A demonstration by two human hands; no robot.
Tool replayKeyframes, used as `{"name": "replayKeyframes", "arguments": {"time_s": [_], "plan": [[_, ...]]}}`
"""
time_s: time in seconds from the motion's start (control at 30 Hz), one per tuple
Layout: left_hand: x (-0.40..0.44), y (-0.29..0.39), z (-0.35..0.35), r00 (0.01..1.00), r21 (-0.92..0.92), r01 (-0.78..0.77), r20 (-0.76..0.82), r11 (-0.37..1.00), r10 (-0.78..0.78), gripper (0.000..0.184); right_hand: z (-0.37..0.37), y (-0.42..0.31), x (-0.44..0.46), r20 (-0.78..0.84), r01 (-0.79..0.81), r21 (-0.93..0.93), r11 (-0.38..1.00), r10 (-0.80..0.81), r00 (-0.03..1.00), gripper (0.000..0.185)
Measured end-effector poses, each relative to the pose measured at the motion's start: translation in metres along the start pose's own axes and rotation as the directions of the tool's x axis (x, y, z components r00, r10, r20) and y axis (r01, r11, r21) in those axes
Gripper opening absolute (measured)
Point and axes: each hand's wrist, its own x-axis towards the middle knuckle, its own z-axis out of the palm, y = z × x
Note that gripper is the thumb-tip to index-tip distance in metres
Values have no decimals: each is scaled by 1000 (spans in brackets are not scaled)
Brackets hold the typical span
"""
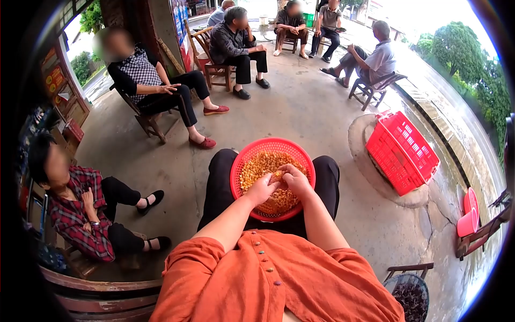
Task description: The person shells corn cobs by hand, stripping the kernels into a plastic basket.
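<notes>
A red plastic colander basket (234,185) rests on my lap between my thighs. Loose yellow-orange corn kernels (268,161) fill its bottom. My left hand (262,189) and my right hand (294,178) meet over the middle of the basket, fingers closed. Between their fingertips is a small yellow piece of corn (277,174), partly covered by the fingers. Whether it is a cob piece or a few kernels is too small to tell.
Several people sit on chairs around the concrete floor (268,118), two of them at my left. A red plastic crate (403,153) stands at the right. Farther right are pink buckets (468,221) and a wooden chair (485,233). A dark-filled container (409,298) lies behind me at right.
</notes>
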Motion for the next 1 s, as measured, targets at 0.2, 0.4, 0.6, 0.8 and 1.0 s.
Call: {"name": "replayKeyframes", "arguments": {"time_s": [0.2,0.4,0.6,0.8,1.0], "plan": [[-4,4,2,998,7,-60,-8,998,60,33,1,4,4,-41,3,-76,997,-6,999,26],[-6,12,0,1000,119,22,19,993,-25,28,1,7,3,-35,63,-149,987,-69,997,25],[-3,-1,2,999,84,-33,-1,996,33,30,1,3,1,-16,5,-84,996,-7,1000,22],[1,-14,3,996,48,-84,3,995,84,30,2,-2,-1,-27,-37,-52,998,36,999,22],[-4,2,0,1000,58,-1,-22,998,3,36,2,0,-1,-14,4,-34,999,-4,1000,34]]}}
